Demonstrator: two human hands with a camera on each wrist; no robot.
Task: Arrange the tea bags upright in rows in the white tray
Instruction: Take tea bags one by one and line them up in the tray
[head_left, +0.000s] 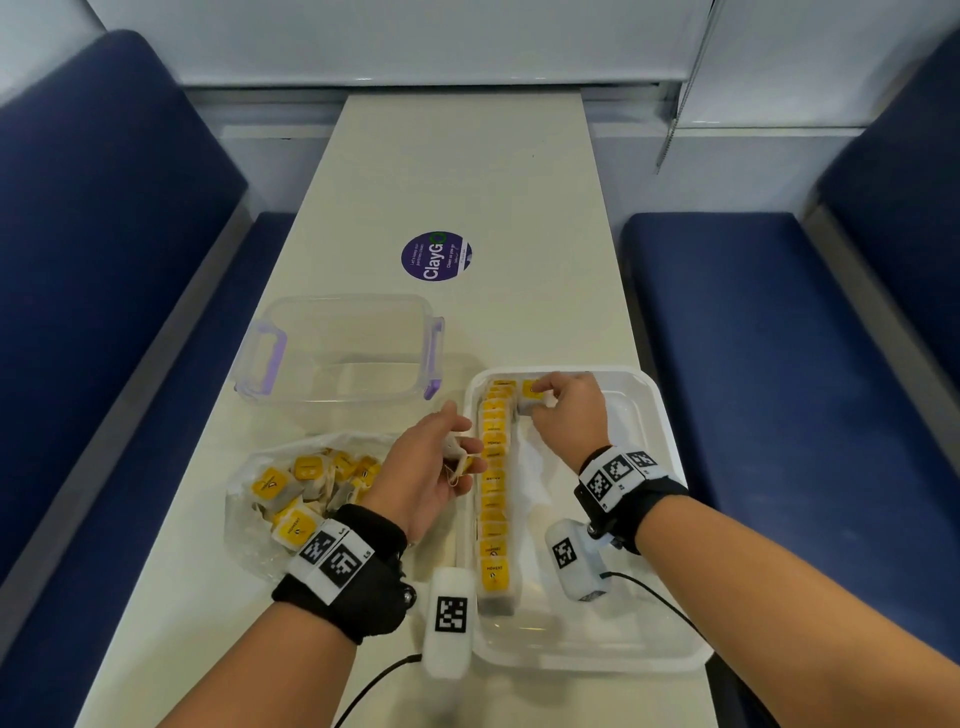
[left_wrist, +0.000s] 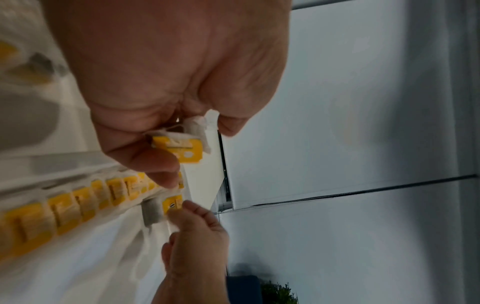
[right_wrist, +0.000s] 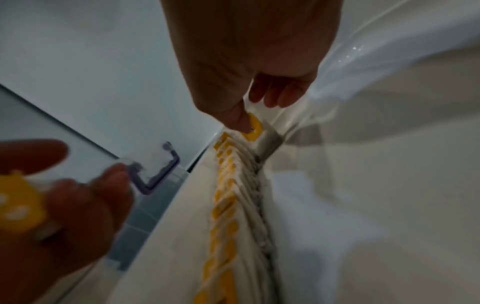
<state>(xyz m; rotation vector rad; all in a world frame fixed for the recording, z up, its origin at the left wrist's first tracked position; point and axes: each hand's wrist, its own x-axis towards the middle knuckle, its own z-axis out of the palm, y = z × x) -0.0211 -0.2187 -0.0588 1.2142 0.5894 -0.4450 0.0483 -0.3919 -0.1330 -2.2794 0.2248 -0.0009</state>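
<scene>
We see right hand at far end of white tray, fingers pinching tea bag by yellow tag, starting second row beside first. Row of upright tea bags runs along tray's left wall, yellow tags up. Our left hand hovers just left of tray, fingers curled round another bag. Loose bags lie in plastic bag on table, near left wrist. Clear box with purple clips sits beyond it.
</scene>
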